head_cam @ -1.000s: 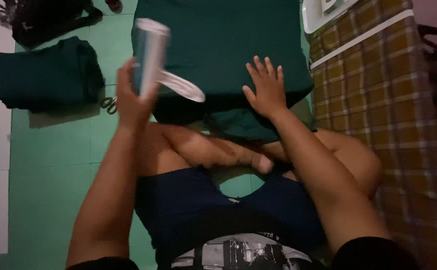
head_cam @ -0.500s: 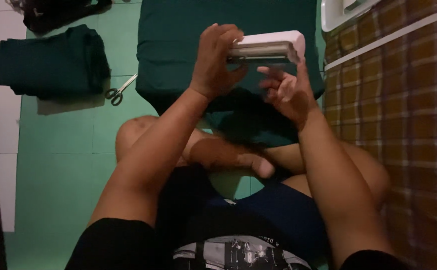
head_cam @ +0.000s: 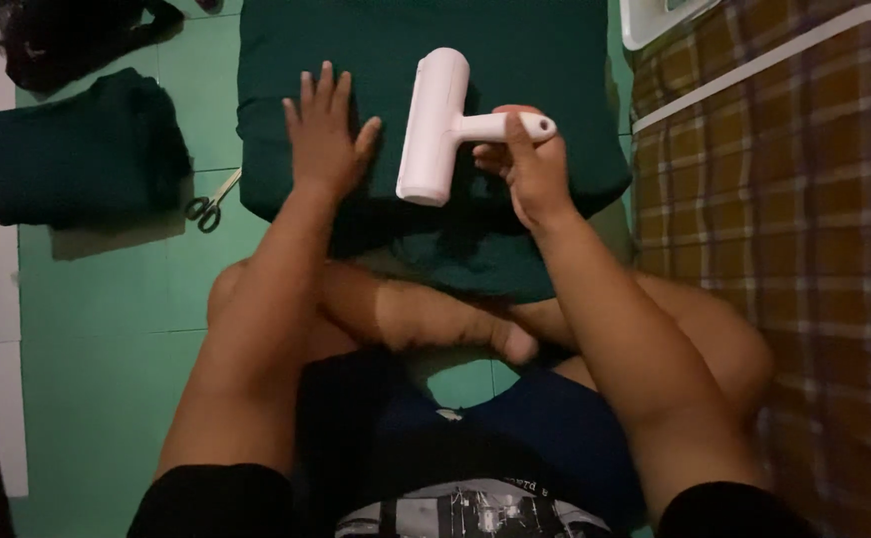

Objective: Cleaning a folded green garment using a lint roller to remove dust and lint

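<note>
Green tiled floor [head_cam: 107, 329], person sitting cross-legged on it. Plaid brown blanket [head_cam: 784, 249] along the person's right side. Dark green folded cloth [head_cam: 515, 60] spread in front of the knees; second folded green pile [head_cam: 67, 149] well apart to the left, black bag [head_cam: 77, 35] above it. Left hand [head_cam: 324, 134] open, flat, fingers spread, pressing on the cloth. Right hand [head_cam: 535, 164] gripping handle of white lint roller [head_cam: 434, 125], roller head lying on the cloth between both hands. Scissors [head_cam: 211, 202] on floor just beside cloth's left edge.
</note>
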